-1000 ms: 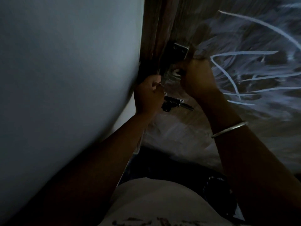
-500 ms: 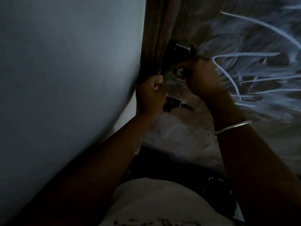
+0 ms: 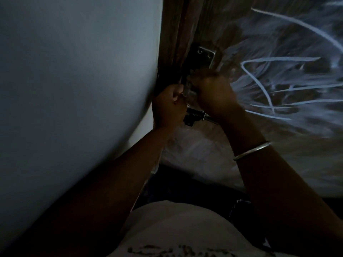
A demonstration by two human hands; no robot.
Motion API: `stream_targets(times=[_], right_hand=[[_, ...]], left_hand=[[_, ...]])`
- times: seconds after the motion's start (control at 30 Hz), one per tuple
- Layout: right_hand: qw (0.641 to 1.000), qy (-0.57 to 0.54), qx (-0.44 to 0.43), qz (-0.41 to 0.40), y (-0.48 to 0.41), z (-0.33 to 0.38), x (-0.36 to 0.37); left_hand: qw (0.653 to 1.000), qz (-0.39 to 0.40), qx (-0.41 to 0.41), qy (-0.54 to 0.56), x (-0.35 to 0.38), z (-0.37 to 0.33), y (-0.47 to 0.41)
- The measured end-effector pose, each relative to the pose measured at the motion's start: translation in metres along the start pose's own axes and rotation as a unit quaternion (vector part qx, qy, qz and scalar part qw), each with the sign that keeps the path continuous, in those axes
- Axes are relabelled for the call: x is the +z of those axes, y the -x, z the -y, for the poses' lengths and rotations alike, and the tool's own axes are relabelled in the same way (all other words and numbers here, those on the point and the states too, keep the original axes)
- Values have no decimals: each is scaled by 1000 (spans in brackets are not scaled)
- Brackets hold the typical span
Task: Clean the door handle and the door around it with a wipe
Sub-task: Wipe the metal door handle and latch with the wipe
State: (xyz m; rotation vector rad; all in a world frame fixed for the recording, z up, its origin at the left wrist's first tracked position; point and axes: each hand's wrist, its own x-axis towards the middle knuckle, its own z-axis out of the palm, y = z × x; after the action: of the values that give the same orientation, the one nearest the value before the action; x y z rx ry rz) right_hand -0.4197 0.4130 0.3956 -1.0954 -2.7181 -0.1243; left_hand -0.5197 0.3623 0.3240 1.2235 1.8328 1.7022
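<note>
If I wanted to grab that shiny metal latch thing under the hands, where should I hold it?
Probably hold the shiny metal bolt latch by its dark blocky end at the lower left, coming from below. That end sticks out clear, while the right hand covers the slim rod end.

The room is dim, lit with a cold bluish cast. To the left of where the hands close lies a broad plain wall, smooth and pale, brightest high up and falling into shadow lower down. Between that wall and the grip runs a dark brown wooden frame, its grain faintly visible. Below the grip, toward the viewer, is a dark band of floor, too dark to tell its surface.
</note>
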Motion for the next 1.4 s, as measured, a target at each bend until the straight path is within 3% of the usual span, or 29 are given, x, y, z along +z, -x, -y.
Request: stream_targets(times=[0.2, 0.33, 0.5, 0.7, 0.77, 0.87, 1.17, 1.3, 1.4], right_hand=[[998, 4, -49, -51, 17, -11, -9], [996, -22, 12, -83, 17, -9, -5], [996, -17, -28, -83, 12, 11, 2], [983, -53, 79, -157, 41, 1, -8], [985, -40, 67, -156, 35, 5, -6], [987, -69, 61, -130, 22, 17, -1], [957, -83, 153, -233, 59, -10, -1], [960, -110, 107, -235, 39, 13, 5], [956, -117, 122, -240, 36, 13, 6]], left_hand=[[1000, -4, 2, 2, -2, -2, 1], [997, -25, 70, 9, -4, -12, 4], [991, -30, 126, -16, -3, -15, 7], [985, 33, 162, -45, -4, -18, 6], [980, 56, 178, -62, -2, -20, 7], [983, 80, 156, -51, -3, -22, 9], [971, 147, 163, -90, -3, -15, 9], [969, 145, 172, -106, -3, -19, 9], [968, 150, 164, -118, -3, -18, 8]])
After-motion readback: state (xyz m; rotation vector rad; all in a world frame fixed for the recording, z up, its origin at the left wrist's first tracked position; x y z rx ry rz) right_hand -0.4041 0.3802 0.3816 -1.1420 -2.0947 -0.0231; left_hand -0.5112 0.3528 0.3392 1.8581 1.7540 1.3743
